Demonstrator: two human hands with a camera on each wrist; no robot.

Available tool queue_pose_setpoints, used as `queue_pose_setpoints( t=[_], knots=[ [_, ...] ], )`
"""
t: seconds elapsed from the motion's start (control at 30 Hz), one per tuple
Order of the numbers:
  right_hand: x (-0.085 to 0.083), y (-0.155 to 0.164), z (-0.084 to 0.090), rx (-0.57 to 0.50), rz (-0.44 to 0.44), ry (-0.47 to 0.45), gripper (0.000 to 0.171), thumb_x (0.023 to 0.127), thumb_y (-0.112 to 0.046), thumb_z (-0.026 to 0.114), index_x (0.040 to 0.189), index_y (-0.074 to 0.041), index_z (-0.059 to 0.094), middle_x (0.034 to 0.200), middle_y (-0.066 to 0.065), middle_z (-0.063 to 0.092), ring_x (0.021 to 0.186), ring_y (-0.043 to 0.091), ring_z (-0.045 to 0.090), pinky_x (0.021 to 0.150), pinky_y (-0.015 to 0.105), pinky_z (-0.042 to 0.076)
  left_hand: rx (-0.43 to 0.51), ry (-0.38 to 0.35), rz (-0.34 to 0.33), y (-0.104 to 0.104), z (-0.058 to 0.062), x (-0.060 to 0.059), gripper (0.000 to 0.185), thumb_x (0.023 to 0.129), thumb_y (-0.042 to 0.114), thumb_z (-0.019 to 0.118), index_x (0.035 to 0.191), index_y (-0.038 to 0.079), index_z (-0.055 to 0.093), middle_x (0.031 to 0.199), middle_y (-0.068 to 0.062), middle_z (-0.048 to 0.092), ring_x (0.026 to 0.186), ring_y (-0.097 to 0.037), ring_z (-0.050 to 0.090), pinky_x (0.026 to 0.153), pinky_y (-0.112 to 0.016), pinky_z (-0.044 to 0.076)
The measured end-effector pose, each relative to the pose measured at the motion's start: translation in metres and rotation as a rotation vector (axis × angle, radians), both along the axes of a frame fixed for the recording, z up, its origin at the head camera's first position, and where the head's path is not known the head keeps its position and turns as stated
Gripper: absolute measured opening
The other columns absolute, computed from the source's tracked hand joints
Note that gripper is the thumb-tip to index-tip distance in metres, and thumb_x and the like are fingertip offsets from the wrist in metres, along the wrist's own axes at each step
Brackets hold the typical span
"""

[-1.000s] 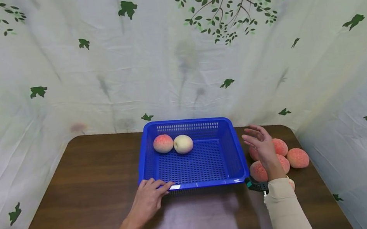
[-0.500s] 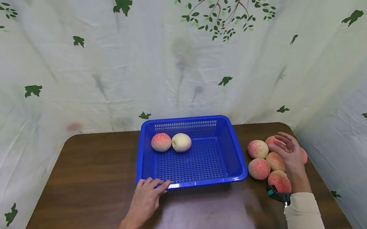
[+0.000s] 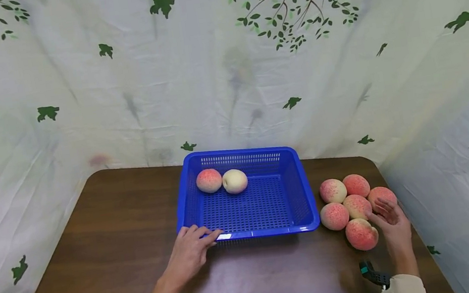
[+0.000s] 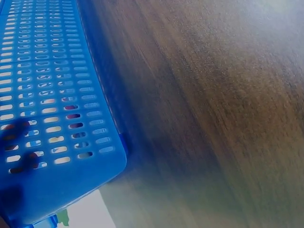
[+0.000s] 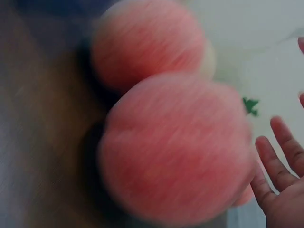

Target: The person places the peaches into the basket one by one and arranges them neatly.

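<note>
1. The right hand sits at the lower right of the head view, fingers spread and relaxed, palm turned toward the nearest pink, round, matte-skinned peach. It holds nothing; the fingertips are just beside the fruit, and whether they touch it cannot be told. In the right wrist view the same peach fills the centre, blurred, with open fingers at the right edge.

2. The left hand, lower centre-left, lies flat with straight fingers laid on the near rim of the blue, rectangular, perforated plastic basket, seemingly steadying it. It grips nothing.

3. The left wrist view shows the basket's slotted wall at the left of the frame, smooth and glossy, with rounded corners.

4. Four more pink speckled peaches cluster in the right middle of the head view, touching one another, just beside the basket's right wall.

5. Inside the basket, toward its upper left corner, rest a pink peach and a pale cream peach, side by side and touching.

6. Everything rests on a dark brown wood-grain table with rounded corners; behind it hangs a wrinkled pale cloth backdrop printed with green leaves.
</note>
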State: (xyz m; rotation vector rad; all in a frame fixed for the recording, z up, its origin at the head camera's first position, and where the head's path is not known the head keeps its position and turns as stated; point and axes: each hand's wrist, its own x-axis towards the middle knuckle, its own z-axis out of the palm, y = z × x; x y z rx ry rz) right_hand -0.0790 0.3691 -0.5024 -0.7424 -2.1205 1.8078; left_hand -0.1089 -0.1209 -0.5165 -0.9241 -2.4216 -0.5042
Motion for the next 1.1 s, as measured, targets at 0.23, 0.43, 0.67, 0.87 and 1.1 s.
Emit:
queue_pose_setpoints(
  t=[0.23, 0.43, 0.67, 0.87, 1.1],
  knots=[
    [0.022, 0.001, -0.029, 0.006, 0.099, 0.004, 0.064, 0.087, -0.010, 0.072, 0.142, -0.007, 0.040, 0.132, 0.001, 0.048, 0.120, 0.011, 0.042, 0.090, 0.015, 0.034, -0.009, -0.005, 0.005, 0.001, -0.001, -0.001, 0.030, 0.076, 0.011, 0.074, 0.104, 0.021, 0.076, 0.085, 0.005, 0.067, 0.074, -0.018, 0.053, 0.068, -0.034, 0.038],
    [0.033, -0.004, -0.049, -0.007, 0.113, 0.029, 0.064, 0.085, -0.004, 0.072, 0.141, -0.005, 0.041, 0.120, -0.012, 0.050, 0.107, -0.003, 0.046, 0.081, 0.009, 0.039, -0.018, 0.000, 0.005, 0.001, -0.002, 0.000, 0.032, 0.077, 0.011, 0.073, 0.106, 0.022, 0.075, 0.085, 0.005, 0.066, 0.074, -0.017, 0.053, 0.068, -0.034, 0.038],
    [0.036, -0.014, -0.056, -0.017, 0.043, -0.034, 0.071, 0.078, -0.006, 0.079, 0.139, -0.011, 0.043, 0.118, -0.010, 0.049, 0.105, 0.002, 0.047, 0.078, 0.008, 0.041, -0.008, 0.004, -0.009, 0.001, -0.003, -0.001, 0.032, 0.077, 0.008, 0.072, 0.106, 0.020, 0.075, 0.086, 0.004, 0.066, 0.075, -0.018, 0.054, 0.071, -0.036, 0.041],
    [0.035, -0.018, -0.057, 0.060, 0.022, -0.055, 0.077, 0.076, -0.007, 0.082, 0.140, -0.008, 0.039, 0.122, -0.007, 0.045, 0.106, 0.003, 0.045, 0.077, 0.007, 0.039, -0.003, -0.001, -0.011, 0.001, -0.003, -0.002, 0.033, 0.076, 0.008, 0.073, 0.107, 0.019, 0.075, 0.087, 0.004, 0.066, 0.075, -0.019, 0.054, 0.071, -0.036, 0.041],
    [0.034, -0.021, -0.058, 0.068, -0.033, -0.045, 0.078, 0.072, -0.006, 0.084, 0.138, -0.007, 0.042, 0.121, -0.007, 0.046, 0.105, 0.003, 0.046, 0.076, 0.005, 0.039, 0.009, 0.000, -0.016, 0.001, -0.002, -0.002, 0.030, 0.077, 0.009, 0.072, 0.105, 0.019, 0.075, 0.086, 0.004, 0.066, 0.074, -0.018, 0.055, 0.071, -0.036, 0.041]
  ],
)
